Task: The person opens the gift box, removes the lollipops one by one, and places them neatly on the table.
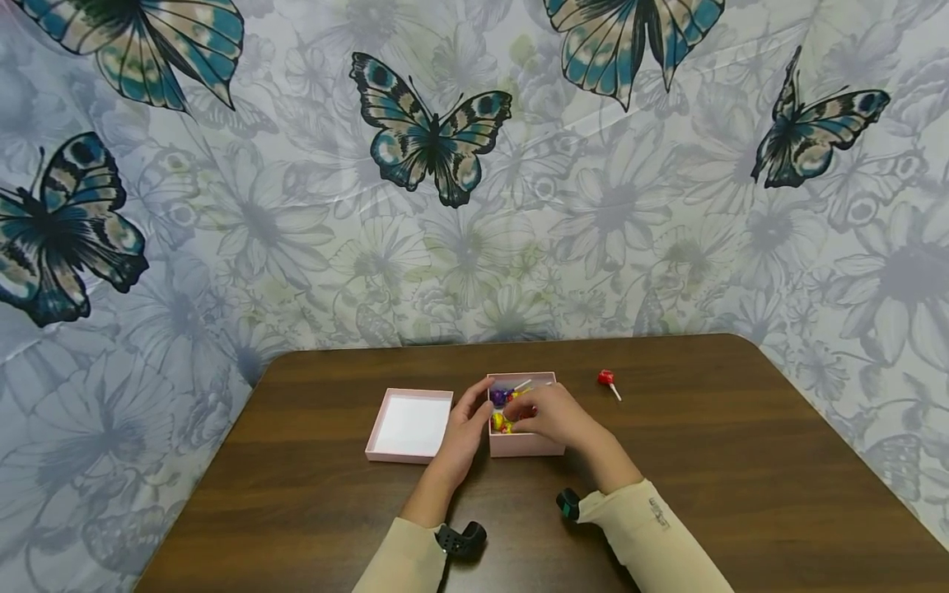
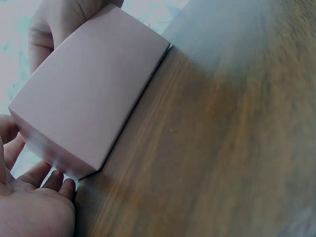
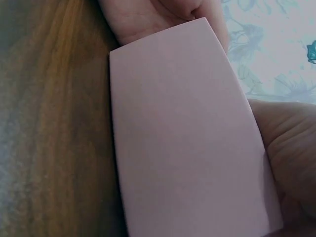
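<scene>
A small pink box (image 1: 526,445) stands on the table with its top off, holding several wrapped lollipops, among them purple (image 1: 500,397) and yellow (image 1: 500,422) ones. My left hand (image 1: 461,430) lies along the box's left side. In the left wrist view that hand (image 2: 34,210) has its fingers loosely bent against the side wall. My right hand (image 1: 554,412) reaches over the right rim, its fingers bent down among the lollipops. Its fingertips are partly hidden, so whether they pinch a lollipop is unclear. The box's front wall (image 3: 182,133) blocks them in the right wrist view.
Left of the box lies a pink lid (image 1: 408,424), its white inside facing up. A red lollipop (image 1: 606,378) with a white stick lies alone on the brown table (image 1: 741,478), right of the box. Behind the table hangs a butterfly-print cloth (image 1: 474,272).
</scene>
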`<state>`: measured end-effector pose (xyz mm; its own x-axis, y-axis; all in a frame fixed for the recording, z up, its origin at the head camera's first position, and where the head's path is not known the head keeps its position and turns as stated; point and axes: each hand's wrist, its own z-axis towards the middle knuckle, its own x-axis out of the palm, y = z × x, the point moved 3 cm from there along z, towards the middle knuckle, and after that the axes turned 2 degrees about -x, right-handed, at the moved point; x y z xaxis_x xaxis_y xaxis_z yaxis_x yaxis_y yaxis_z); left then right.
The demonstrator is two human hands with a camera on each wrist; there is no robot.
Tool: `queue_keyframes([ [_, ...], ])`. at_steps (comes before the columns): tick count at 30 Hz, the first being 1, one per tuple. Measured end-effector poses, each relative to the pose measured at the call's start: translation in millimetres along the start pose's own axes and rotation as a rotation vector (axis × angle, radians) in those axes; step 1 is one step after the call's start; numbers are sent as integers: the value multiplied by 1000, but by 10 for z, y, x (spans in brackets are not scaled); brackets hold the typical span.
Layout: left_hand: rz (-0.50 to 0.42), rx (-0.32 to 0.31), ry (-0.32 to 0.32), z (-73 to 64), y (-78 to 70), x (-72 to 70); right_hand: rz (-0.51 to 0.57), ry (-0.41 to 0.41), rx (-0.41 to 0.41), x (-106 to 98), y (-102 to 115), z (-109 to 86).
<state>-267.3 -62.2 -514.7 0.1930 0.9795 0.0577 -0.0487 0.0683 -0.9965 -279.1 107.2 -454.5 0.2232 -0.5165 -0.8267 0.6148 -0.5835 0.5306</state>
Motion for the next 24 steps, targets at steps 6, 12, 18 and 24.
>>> queue_keyframes([
  [6, 2, 7, -8, 0, -5, 1, -57, 47, 24, -8, 28, 43],
  [12, -2, 11, -14, 1, -1, 2, -141, 51, 55, 27, 16, 80],
  [18, 6, 12, -23, 3, 6, -4, -196, 64, 65, 28, 44, 127],
  [24, -9, 12, -20, 6, -3, 3, -230, 103, 69, 29, 55, 155],
])
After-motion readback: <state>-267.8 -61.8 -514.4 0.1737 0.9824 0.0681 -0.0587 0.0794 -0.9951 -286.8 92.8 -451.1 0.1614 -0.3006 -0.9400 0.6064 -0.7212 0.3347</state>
